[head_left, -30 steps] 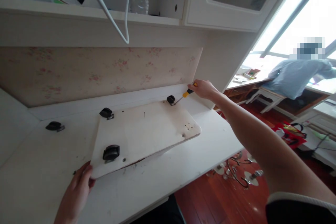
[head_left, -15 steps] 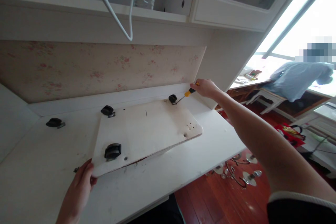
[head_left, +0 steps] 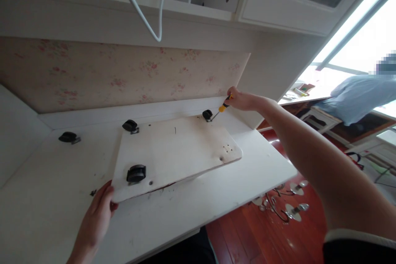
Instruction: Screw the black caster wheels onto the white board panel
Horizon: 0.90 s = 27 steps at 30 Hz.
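A white board (head_left: 179, 152) with rounded corners lies on the white desk (head_left: 192, 218). My left hand (head_left: 100, 210) grips its near left corner. My right hand (head_left: 239, 98) is closed round a yellow and black screwdriver (head_left: 222, 108), whose tip meets the base of the black caster (head_left: 207, 115) at the board's far right corner. Two more casters stand on the board, one at the far left corner (head_left: 130, 125) and one at the near left (head_left: 136, 173). Small holes show at its near right corner, where no caster stands.
A loose caster (head_left: 68, 137) lies on the desk at the left. Overhead, a white cable (head_left: 160, 29) hangs from the shelf (head_left: 198, 11). A person in light blue (head_left: 360, 95) leans over another desk at right. Lamp parts (head_left: 292, 211) are on the red floor.
The view has shifted slightly, so the desk scene sits a little further right. Both hands keep their holds, and the screwdriver is tilted slightly more upright at the same caster.
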Tool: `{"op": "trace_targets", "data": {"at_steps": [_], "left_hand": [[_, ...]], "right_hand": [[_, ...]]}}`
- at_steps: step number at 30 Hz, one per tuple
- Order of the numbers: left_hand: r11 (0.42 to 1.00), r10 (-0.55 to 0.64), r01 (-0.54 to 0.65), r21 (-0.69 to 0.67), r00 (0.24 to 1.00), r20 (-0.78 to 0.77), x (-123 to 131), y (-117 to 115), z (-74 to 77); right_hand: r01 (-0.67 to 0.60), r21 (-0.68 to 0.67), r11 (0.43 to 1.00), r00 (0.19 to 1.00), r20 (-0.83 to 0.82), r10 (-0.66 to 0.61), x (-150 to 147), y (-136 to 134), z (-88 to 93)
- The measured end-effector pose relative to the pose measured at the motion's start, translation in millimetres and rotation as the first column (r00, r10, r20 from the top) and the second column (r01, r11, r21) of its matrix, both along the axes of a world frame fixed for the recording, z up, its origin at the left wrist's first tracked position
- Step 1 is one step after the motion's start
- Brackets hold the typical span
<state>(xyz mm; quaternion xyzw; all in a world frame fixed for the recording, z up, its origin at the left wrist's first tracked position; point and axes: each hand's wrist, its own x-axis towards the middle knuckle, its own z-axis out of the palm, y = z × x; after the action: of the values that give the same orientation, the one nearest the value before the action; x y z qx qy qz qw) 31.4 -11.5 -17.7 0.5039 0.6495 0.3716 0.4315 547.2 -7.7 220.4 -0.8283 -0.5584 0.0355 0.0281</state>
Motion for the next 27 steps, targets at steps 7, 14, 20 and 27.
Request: {"op": "trace_targets", "data": {"at_steps": [7,14,20,27], "left_hand": [[0.995,0.002,0.005,-0.104,0.998,0.065,2.9,-4.3,7.5],[0.990,0.065,-0.046,-0.133,0.987,0.147,13.0,-5.3,14.9],[0.991,0.057,-0.047,-0.124,0.995,0.080,16.1,-5.5,15.6],[0.995,0.042,-0.037,-0.093,0.997,0.057,17.1,-8.3,20.4]], "right_hand": [[-0.070,-0.113,0.991,0.998,-0.010,0.070,10.4,18.6,10.9],[-0.156,-0.139,0.978,0.971,0.162,0.178,7.1,26.8,18.7],[-0.116,-0.146,0.982,0.959,0.241,0.149,-0.1,33.9,15.0],[0.067,-0.063,0.996,0.960,0.274,-0.047,-1.8,36.1,3.3]]}}
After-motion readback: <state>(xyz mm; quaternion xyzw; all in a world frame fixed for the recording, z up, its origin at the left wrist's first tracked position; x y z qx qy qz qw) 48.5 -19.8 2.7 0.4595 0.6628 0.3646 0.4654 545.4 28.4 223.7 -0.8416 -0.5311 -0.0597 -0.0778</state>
